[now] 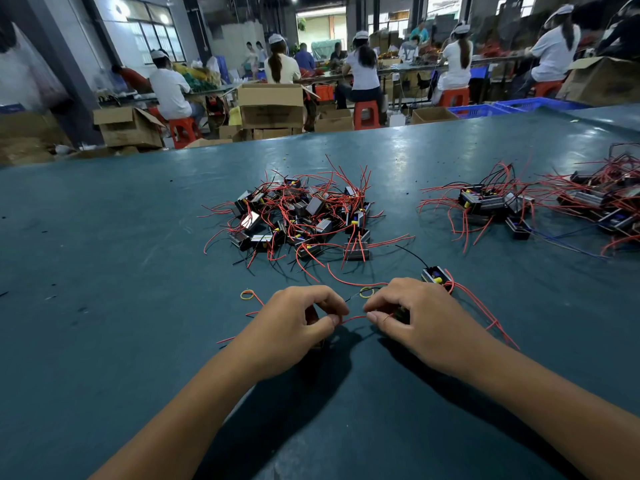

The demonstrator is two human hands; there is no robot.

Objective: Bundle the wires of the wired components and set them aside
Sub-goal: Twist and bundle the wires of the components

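Red wire (354, 319) spans both hands, low centre of counter (104, 254). Left hand (294, 327) fingers pinch one end; right hand (412, 320) fingers pinch the other, curled over a dark component. Loose component pile (301, 216) at 12 o'clock; another pile (540, 206) at 2.

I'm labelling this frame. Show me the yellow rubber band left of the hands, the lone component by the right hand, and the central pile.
yellow rubber band (247, 295), head view, on its loop.
lone component (437, 275), head view, on its top.
central pile (304, 216), head view, on its middle.
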